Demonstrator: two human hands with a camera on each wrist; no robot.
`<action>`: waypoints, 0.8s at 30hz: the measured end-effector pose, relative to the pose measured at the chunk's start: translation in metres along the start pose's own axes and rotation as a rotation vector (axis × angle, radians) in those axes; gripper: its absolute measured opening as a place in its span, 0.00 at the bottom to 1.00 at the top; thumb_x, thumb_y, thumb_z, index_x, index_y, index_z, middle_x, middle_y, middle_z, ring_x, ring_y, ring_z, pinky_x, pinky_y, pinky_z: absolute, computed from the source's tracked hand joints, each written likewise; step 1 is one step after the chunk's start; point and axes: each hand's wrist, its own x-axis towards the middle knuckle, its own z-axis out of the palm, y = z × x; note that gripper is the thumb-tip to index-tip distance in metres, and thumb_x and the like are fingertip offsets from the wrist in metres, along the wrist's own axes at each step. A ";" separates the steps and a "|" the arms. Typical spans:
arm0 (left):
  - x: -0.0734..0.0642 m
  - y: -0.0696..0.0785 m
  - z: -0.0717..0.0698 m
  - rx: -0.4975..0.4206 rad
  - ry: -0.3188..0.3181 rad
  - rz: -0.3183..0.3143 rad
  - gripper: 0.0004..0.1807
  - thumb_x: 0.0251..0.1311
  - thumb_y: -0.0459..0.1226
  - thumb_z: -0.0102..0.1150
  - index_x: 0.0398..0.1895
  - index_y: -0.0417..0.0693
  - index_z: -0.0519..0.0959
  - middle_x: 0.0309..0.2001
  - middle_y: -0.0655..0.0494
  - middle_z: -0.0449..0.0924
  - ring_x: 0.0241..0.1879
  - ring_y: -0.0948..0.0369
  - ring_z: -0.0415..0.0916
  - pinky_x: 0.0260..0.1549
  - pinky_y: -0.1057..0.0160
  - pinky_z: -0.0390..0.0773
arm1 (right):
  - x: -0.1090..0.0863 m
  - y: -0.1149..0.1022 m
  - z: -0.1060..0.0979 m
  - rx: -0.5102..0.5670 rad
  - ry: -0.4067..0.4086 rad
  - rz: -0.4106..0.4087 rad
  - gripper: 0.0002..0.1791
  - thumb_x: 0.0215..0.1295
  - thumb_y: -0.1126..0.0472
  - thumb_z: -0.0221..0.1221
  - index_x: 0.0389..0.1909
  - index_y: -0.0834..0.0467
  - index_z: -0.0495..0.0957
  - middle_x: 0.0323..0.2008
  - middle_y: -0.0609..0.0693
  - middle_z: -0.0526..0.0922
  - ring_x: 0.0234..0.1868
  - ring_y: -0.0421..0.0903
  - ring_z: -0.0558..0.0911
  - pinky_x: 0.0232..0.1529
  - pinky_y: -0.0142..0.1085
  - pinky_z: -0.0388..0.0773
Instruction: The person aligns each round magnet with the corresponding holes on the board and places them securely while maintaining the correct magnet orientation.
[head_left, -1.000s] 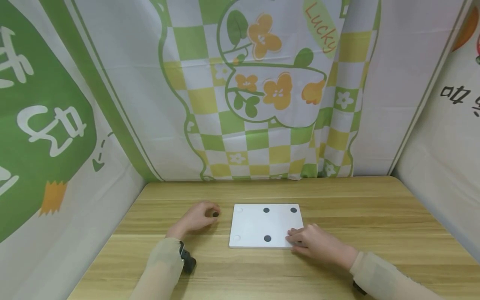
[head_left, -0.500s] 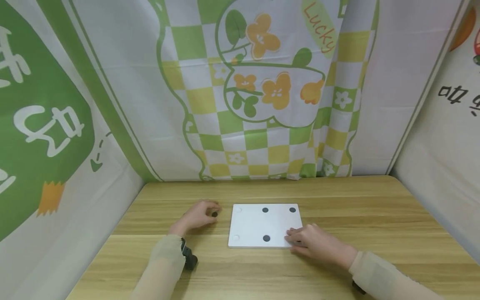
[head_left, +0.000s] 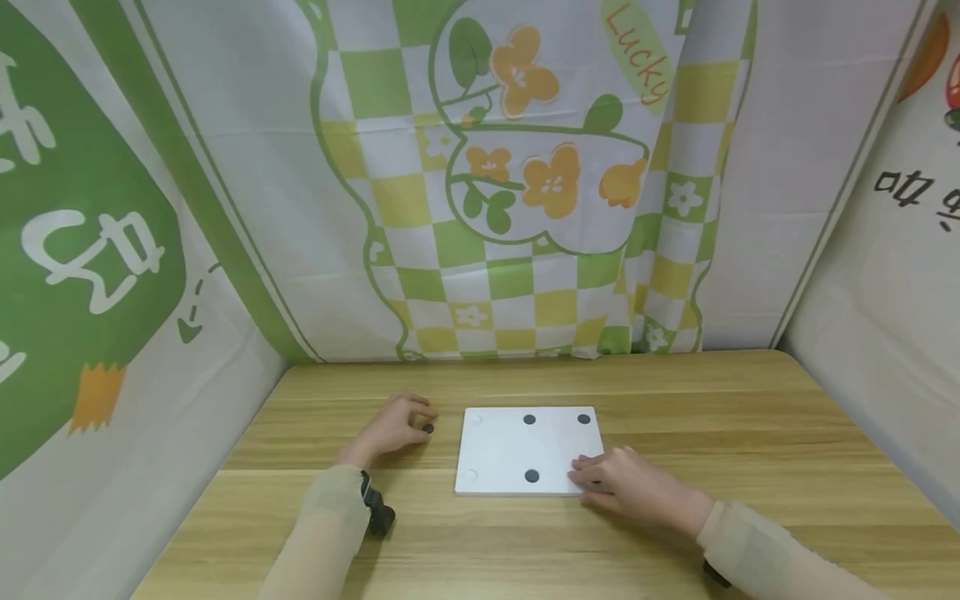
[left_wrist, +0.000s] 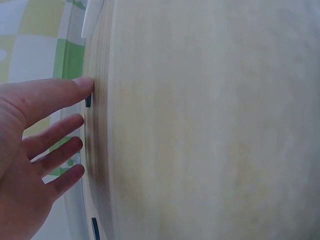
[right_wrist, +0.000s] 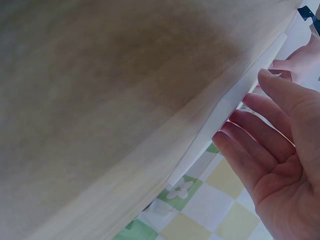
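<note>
In the head view a white rectangular board [head_left: 498, 450] lies on the wooden table. Dark round discs sit on it, one at the top middle [head_left: 529, 419], one at the far right corner [head_left: 583, 419] and one at the near middle [head_left: 532, 476]. My left hand [head_left: 392, 427] is left of the board, its thumb and fingers apart around a small dark disc [head_left: 428, 428] on the table. In the left wrist view the thumb tip touches or nearly touches that disc [left_wrist: 88, 101]. My right hand [head_left: 637, 483] rests its relaxed fingers on the board's near right corner, hiding it.
Two pale round marks, far [head_left: 476, 419] and near [head_left: 472, 475], show at the board's left corners. A second dark disc [left_wrist: 95, 228] lies on the table beyond the left fingers. A patterned curtain [head_left: 517, 283] hangs behind the table [head_left: 450, 550].
The left thumb and fingers have spread a little wider around the disc. The right hand and board stay in place; the head view shifts slightly.
</note>
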 end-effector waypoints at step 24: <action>0.003 -0.005 0.002 -0.056 0.113 -0.101 0.13 0.44 0.34 0.74 0.36 0.48 0.87 0.39 0.52 0.74 0.45 0.54 0.65 0.43 0.59 0.69 | 0.000 0.001 0.001 -0.005 0.007 -0.010 0.15 0.59 0.57 0.64 0.45 0.59 0.83 0.46 0.56 0.84 0.49 0.50 0.84 0.47 0.40 0.82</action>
